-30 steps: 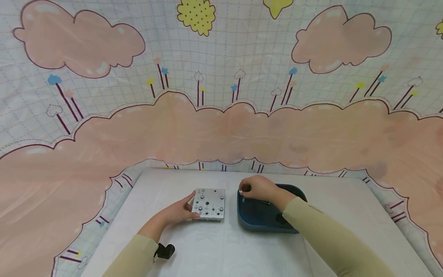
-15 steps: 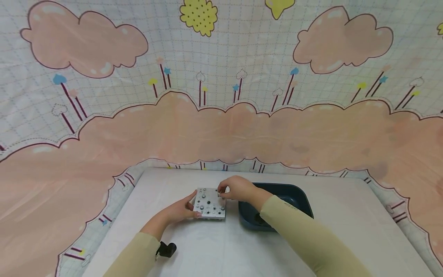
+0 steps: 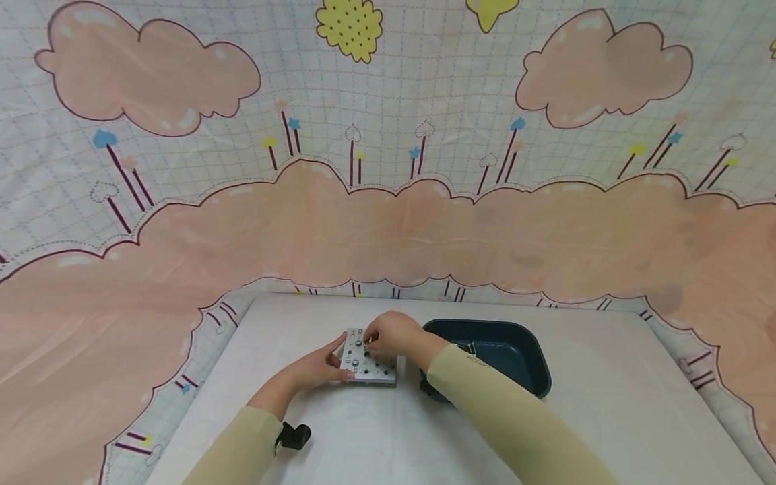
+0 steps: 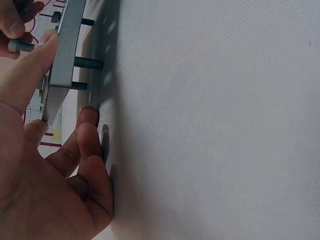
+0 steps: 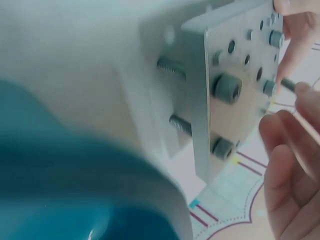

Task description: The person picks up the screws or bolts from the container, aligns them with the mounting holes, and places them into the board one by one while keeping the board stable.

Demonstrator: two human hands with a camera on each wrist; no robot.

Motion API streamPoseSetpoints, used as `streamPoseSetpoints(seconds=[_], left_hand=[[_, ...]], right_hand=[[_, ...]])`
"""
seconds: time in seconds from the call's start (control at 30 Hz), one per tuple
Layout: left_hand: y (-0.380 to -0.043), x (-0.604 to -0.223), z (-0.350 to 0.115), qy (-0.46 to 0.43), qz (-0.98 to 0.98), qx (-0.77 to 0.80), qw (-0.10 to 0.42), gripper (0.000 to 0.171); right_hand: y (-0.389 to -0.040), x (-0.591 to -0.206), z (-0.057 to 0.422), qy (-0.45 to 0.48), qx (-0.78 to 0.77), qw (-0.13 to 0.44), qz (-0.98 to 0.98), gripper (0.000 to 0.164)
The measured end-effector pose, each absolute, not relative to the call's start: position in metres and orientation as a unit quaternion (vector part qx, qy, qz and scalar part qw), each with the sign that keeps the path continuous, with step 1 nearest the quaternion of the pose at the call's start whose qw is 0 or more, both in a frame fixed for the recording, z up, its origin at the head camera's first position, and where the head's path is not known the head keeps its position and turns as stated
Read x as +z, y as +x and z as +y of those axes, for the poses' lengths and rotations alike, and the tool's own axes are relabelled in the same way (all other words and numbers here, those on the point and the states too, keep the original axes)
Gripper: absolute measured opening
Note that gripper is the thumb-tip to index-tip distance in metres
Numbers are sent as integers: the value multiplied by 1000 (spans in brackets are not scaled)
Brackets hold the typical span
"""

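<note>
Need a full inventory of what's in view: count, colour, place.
Plate: one, silver, gripped by left hand over the table
Plate bolts: at least four, grey, set in plate
Loose bolt: one, grey, pinched in right hand
Bin: one, dark blue, right of plate
Table: one, white, below
Cloth: pink and white, patterned, behind table
Wrist cameras: two, black, one per wrist
Sleeves: two, khaki, on forearms
Left hand: one, at plate's left edge
Right hand: one, over plate

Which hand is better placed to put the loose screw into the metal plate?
Right, probably: the right hand pinches the screw, its threaded end towards the plate, while the left hand is busy holding the plate's side.
</note>
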State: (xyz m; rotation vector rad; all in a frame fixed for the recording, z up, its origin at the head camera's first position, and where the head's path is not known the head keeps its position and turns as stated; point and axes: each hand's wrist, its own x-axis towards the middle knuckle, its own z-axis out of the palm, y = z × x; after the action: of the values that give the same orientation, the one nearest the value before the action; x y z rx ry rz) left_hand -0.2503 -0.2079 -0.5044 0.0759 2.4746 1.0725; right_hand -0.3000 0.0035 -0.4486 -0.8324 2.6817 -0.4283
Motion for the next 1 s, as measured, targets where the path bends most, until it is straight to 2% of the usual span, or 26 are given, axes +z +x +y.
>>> streamPoseSetpoints(seconds=[0.23, 1.0], left_hand=[[-250, -506, -205, 28, 893, 394, 216, 105], [-248, -502, -206, 26, 896, 387, 215, 103]], right_hand=[[-298, -454, -3, -253, -125, 148, 948, 16], [-296, -460, -9, -260, -101, 162, 947, 13]])
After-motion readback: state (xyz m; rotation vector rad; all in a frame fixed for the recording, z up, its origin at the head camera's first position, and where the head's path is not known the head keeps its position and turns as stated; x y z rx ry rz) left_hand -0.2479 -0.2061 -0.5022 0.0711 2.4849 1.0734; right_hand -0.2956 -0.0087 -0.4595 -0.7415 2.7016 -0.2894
